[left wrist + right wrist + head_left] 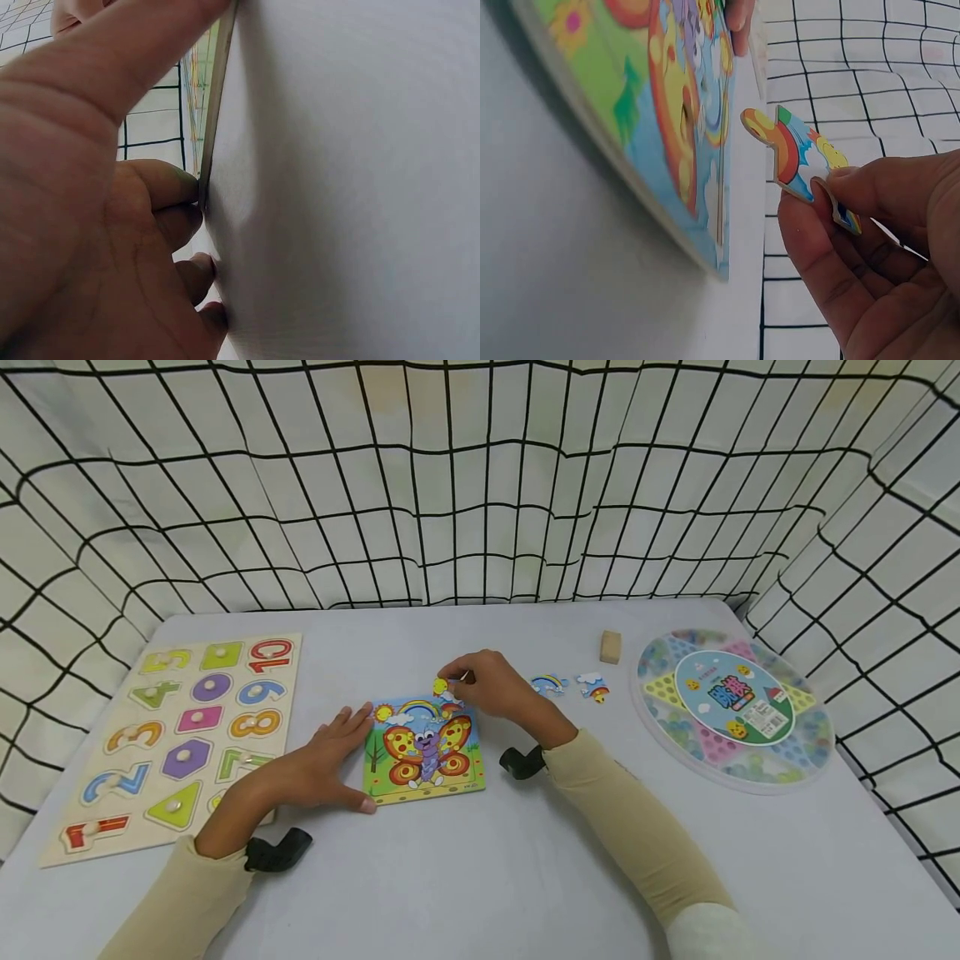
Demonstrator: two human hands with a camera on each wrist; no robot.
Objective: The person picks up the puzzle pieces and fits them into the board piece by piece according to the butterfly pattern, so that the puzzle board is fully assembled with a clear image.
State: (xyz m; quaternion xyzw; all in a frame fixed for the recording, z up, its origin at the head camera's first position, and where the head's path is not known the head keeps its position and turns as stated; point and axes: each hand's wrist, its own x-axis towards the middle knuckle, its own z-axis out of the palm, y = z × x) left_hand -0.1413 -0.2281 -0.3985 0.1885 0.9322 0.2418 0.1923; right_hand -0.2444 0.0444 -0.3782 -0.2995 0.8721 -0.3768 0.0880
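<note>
A butterfly jigsaw puzzle board (468,787) lies flat on the white table in the head view. My left hand (322,764) rests along its left side, fingers spread, with the thumb by the lower left corner and fingertips at the upper left. In the left wrist view fingertips (180,187) touch the board's thin edge. Above the board's upper right part, my right hand (491,685) pinches a colourful jigsaw piece (787,154) between thumb and fingers, clear of the board. Two loose jigsaw pieces, one with a rainbow (549,684) and another (594,687), lie right of that hand.
A wooden number-and-shape board (168,760) lies at the left, partly beneath the left forearm. To the right sits a round, clear-rimmed game box (735,702). A small wooden block (611,647) lies near the back. Black netting (450,485) stands behind and beside the table.
</note>
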